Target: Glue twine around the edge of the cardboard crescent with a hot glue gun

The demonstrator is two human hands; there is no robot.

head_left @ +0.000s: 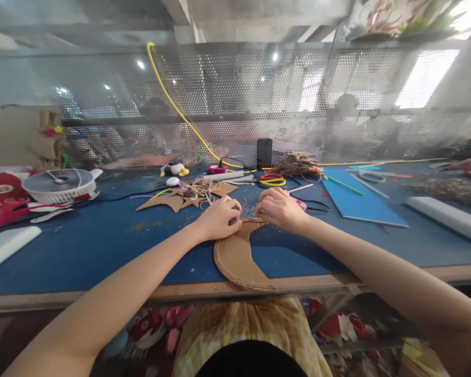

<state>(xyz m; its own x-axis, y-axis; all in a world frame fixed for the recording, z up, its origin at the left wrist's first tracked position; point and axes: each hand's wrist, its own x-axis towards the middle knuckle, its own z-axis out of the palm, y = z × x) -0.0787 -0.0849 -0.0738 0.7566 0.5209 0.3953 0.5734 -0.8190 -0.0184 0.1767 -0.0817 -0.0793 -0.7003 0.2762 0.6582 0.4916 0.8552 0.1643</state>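
Observation:
A brown cardboard crescent [239,254] lies flat at the front edge of the blue table, its lower tip reaching over the wooden rim. Rows of thin cord or ridges run along its outer curve. My left hand [222,217] is closed at the upper left of the crescent, thumb and fingers bent together on its edge. Just across from it, my right hand [280,209] has its fingers curled in a pinch by the upper tip. What sits between the right fingertips is too small to make out.
Behind my hands lie cut cardboard pieces [172,201], tangled strings and a yellow-orange cord coil [272,180]. A phone [264,153] stands by the mesh partition. To the right are a blue board [361,199] with a green stick and a white bar [447,215]; leftward, a white reel [58,186].

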